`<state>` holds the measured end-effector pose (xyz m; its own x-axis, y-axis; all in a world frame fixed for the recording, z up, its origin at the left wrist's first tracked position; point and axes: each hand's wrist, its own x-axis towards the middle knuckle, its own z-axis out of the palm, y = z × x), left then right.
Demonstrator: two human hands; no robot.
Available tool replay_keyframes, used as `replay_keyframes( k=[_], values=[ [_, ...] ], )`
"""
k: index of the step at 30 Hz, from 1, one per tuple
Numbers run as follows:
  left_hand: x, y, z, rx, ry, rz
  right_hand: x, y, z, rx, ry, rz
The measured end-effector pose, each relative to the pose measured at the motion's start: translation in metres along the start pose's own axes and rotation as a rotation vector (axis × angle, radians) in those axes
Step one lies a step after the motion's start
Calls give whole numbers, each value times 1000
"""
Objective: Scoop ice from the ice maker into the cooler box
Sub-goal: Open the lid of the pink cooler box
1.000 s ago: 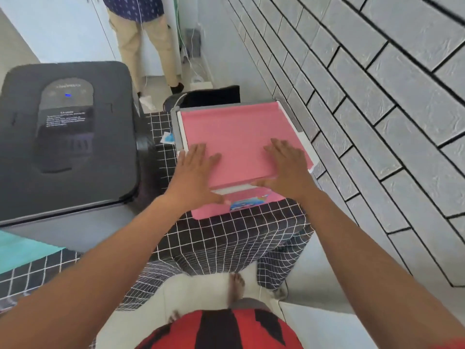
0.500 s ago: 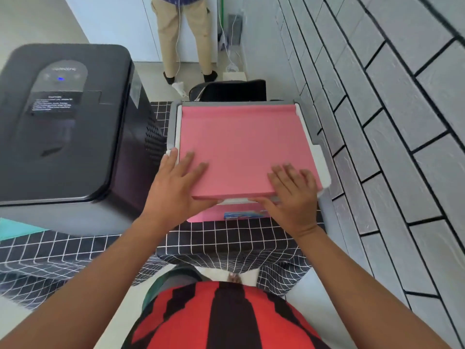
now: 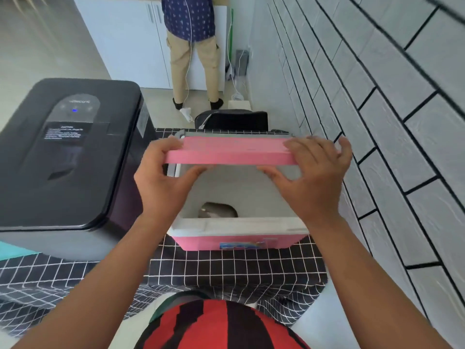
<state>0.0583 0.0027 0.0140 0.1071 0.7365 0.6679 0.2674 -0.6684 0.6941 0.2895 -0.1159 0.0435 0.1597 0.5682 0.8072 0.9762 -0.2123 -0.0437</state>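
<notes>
The pink cooler box [image 3: 236, 241] with a white rim stands on the checked tablecloth, close to the grey brick wall. Its pink lid [image 3: 231, 153] is tilted up from the front edge, showing the pale inside. A shiny metal scoop-like object [image 3: 217, 210] lies on the box's floor. My left hand [image 3: 163, 177] grips the lid's front left corner and my right hand [image 3: 312, 172] grips its front right corner. The black ice maker [image 3: 68, 157] sits just left of the box, lid closed, with a small blue light on top.
A black-and-white checked cloth [image 3: 226, 268] covers the table. A black chair back [image 3: 234, 120] is behind the box. A person [image 3: 193, 51] stands further back by white cabinets, with cables on the floor. The brick wall [image 3: 377, 122] runs along the right.
Both hands slid from flat on the lid to its front edge and lifted it, so the cooler box went from closed to open. The camera view also shifted.
</notes>
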Motion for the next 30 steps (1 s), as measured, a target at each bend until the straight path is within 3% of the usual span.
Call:
replay_keyframes(
  k=[4, 8, 10, 14, 19, 26, 30],
  values=[
    [38, 13, 32, -206, 81, -87, 43, 7, 15, -5, 87, 101],
    [67, 6, 59, -224, 120, -172, 58, 22, 37, 85, 152, 261],
    [74, -3, 69, -219, 82, -255, 51, 30, 48, 216, 62, 354],
    [74, -24, 83, -103, 4, -252, 30, 35, 74, 399, -127, 389],
    [88, -45, 100, 50, -75, -240, 36, 37, 108, 353, -190, 395],
    [110, -79, 119, 204, -142, -62, 62, 44, 143, 245, -295, 382],
    [116, -94, 131, 227, -184, -112, 64, 47, 159, 218, -417, 371]
  ],
)
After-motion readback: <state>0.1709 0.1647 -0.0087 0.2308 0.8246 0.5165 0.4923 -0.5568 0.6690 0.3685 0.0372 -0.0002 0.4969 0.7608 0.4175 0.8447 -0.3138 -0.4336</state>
